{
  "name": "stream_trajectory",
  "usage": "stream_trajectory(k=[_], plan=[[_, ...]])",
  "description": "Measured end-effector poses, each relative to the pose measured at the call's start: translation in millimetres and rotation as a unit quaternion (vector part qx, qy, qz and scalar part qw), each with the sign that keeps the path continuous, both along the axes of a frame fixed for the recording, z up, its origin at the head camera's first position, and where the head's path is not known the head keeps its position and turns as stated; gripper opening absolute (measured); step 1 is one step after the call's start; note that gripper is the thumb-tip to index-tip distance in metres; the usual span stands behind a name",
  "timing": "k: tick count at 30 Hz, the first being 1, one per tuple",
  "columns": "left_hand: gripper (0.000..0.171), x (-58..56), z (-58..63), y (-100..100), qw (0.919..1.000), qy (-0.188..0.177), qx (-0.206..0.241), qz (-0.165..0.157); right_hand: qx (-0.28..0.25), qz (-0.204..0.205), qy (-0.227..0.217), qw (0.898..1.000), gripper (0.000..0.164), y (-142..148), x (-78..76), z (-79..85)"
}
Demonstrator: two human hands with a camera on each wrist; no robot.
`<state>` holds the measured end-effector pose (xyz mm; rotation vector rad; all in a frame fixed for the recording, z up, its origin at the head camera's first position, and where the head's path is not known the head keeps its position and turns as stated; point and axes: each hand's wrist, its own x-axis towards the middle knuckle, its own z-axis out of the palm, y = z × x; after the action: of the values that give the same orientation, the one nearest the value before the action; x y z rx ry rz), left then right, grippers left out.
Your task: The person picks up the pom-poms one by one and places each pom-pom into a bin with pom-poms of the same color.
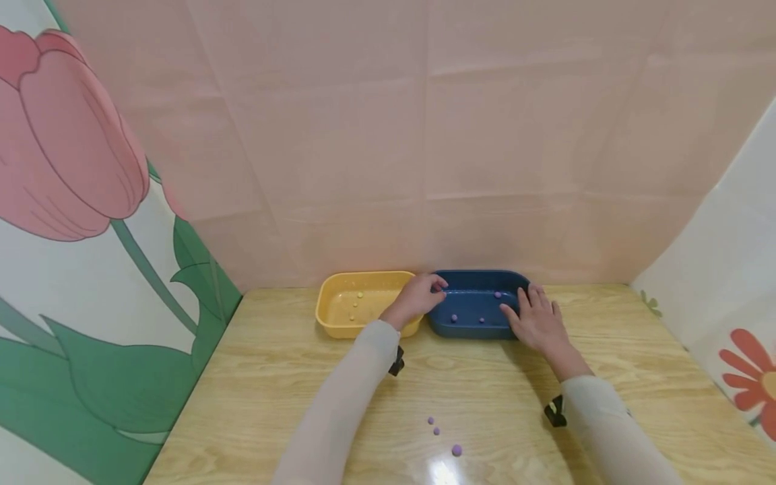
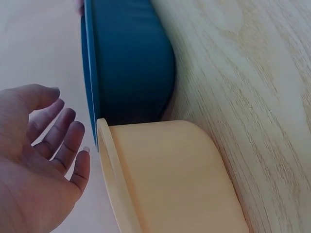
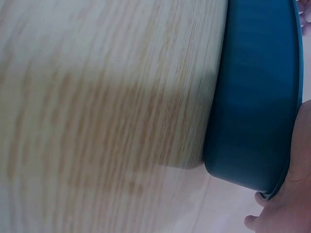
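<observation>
A yellow tray (image 1: 339, 330) and a blue tray (image 1: 473, 331) stand side by side against the back wall. My left hand (image 1: 418, 295) hovers where their rims meet, its fingers loosely bent; the left wrist view shows nothing in it. Over the right end of the blue tray my right hand (image 1: 538, 322) spreads its fingers, with fingertips right at the rim and thumb toward the inside. Small purple balls (image 1: 454, 318) lie in the blue tray. Inside the yellow tray sit several small yellow balls (image 1: 360, 295), some of its right part hidden by the left hand.
Nearer the front of the wooden table (image 1: 273, 404) lie three loose purple balls, the largest (image 1: 457, 450) closest to me. A pink cloth wall (image 1: 424, 135) rises behind the trays, with flower-printed panels on both sides.
</observation>
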<state>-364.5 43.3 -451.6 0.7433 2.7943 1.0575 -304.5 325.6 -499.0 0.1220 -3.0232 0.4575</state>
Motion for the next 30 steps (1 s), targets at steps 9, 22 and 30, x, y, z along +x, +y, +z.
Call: stream_trajectory(k=[9,22,30], plan=[[0.025,7.4,5.5,-10.4,0.9999,0.005,-0.009,-0.009,0.004,0.001,0.005,1.000,0.086,-1.3,0.8,0.3],[0.023,39.5,12.5,-14.2,0.9898,0.078,-0.078,-0.091,0.003,0.005,0.008,1.000,0.085,-0.6,1.5,1.8],[0.027,55.1,13.5,-18.1,0.9868,0.074,-0.083,-0.118,0.000,0.005,0.006,1.000,0.086,-0.9,2.1,1.4]])
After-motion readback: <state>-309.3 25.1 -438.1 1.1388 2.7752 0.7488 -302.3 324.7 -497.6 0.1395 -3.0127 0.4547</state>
